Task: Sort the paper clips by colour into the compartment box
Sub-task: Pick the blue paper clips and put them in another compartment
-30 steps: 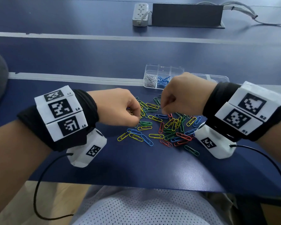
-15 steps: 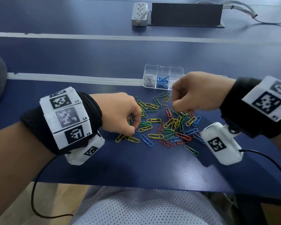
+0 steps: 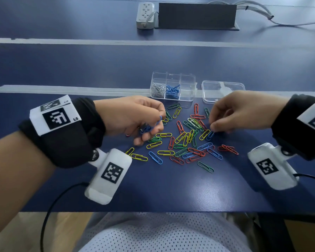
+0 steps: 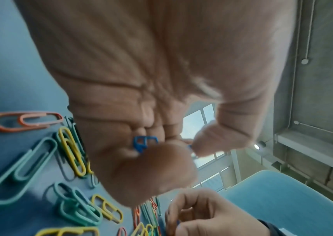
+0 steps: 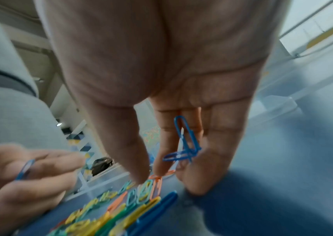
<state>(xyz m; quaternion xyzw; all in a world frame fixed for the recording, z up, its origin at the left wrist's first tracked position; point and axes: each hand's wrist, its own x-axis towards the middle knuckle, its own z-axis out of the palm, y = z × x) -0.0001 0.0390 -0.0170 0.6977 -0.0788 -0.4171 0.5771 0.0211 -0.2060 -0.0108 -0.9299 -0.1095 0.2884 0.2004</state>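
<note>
Loose red, yellow, green and blue paper clips lie in a pile on the blue table. My left hand hovers over the pile's left edge, fingers curled round a few blue clips. On the pile's right side my right hand has its thumb and index tip down by a blue clip. More blue clips hang tucked against its other fingers. The clear compartment box stands behind the pile, with silver clips in its left compartment and blue clips in the middle one.
The box's clear lid lies flat to its right, just beyond my right hand. A power strip, a black panel and cables sit at the far back. The table's front edge runs close to my lap.
My left hand has lifted and turned, now showing blue clips in its fingers. My right hand has moved right, uncovering the box, and come down on the pile's right side.
</note>
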